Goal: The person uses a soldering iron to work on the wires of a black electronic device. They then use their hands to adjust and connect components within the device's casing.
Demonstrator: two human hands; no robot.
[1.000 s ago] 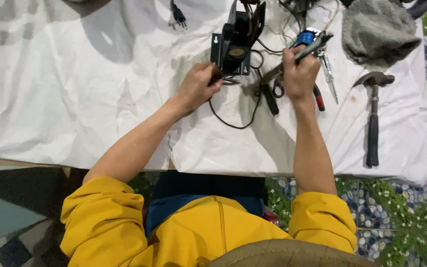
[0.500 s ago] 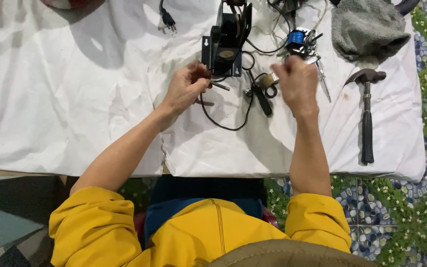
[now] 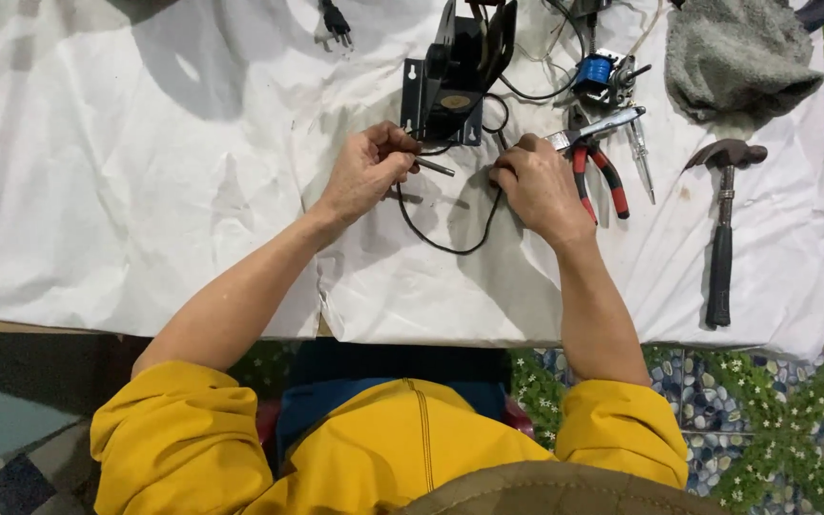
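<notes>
My left hand [image 3: 366, 172] pinches a short grey metal rod [image 3: 434, 167] just below a black electrical unit [image 3: 458, 74] standing on the white cloth [image 3: 145, 172]. My right hand [image 3: 536, 186] is closed on a thin black cable [image 3: 450, 238] that loops down between both hands. Beside my right hand lie red-handled pliers [image 3: 598, 172] and a silver tool [image 3: 603, 126].
A hammer [image 3: 723, 234] with a black grip lies at the right. A grey cloth [image 3: 736, 57] sits at the back right, a blue wire coil [image 3: 598, 72] next to it, a black plug [image 3: 334, 19] at the back. The cloth's front edge hangs over a pebble-pattern floor.
My right hand has put down the long silver tool it held and moved left to the cable. My left hand has taken the grey rod below the black unit.
</notes>
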